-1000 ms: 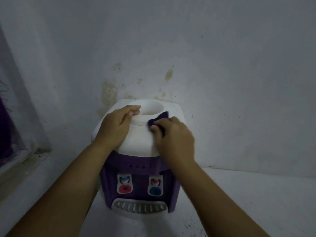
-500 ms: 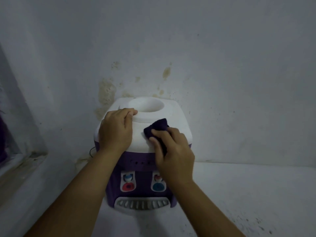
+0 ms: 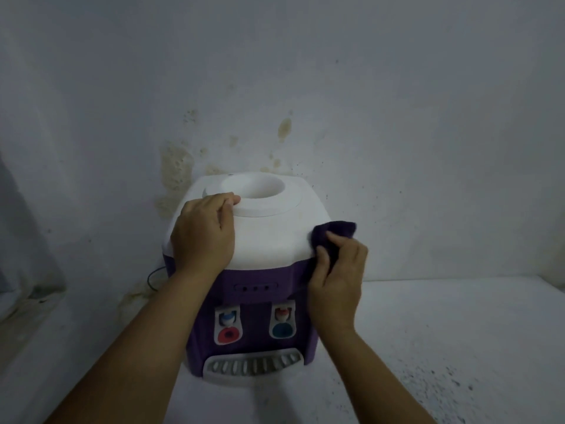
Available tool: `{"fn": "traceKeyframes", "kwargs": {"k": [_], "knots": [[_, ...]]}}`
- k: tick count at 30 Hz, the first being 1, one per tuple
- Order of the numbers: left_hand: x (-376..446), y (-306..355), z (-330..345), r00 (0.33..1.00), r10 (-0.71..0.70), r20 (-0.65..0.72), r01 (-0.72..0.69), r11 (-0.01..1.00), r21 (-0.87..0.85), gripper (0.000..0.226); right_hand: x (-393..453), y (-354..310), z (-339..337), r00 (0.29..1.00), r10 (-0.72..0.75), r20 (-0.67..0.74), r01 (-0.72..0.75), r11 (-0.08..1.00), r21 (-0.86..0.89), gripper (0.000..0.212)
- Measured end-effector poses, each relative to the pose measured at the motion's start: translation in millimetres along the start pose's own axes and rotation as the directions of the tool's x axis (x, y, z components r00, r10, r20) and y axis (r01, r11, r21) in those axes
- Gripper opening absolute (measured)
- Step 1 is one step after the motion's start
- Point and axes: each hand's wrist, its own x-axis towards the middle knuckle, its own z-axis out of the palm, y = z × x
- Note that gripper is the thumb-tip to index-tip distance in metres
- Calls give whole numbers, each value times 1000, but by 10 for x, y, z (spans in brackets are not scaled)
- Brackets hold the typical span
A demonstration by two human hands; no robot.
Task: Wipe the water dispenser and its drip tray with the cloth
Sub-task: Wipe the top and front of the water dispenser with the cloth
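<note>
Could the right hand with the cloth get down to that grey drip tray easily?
Probably yes: the right hand holds the cloth at the dispenser's side, and nothing lies between it and the drip tray.

Support surface (image 3: 428, 332): flat, white, matte, meeting the stained wall (image 3: 397, 117) along a straight seam at the back. Dark specks are scattered over its near right portion; the rest of the right side is bare. On the left, the surface shows yellowish-brown discolouration near the corner where it meets the wall.

Standing directly on it: one water dispenser (image 3: 260, 301), upright, purple body with white top, set close to the wall. Its grey slotted drip tray (image 3: 253, 367) sits at the base front, resting on the surface. A thin dark cord (image 3: 152, 278) loops out beside the dispenser's left rear.
</note>
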Motion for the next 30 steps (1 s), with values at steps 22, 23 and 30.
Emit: {"fn": "traceKeyframes", "kwargs": {"k": [22,23,30], "knots": [[-16,2,-20,1000,-11,6,11,1000,-7,33,862,-342,119,935,-6,354,152,910,-386,20],[-19,3,-18,1000,-11,2,11,1000,-5,33,960,-299,115,940,75,332,79,901,-426,21],[-15,-14,-5,1000,7,-15,-7,1000,-2,33,317,-475,162,872,-329,364,426,875,-229,16]]}}
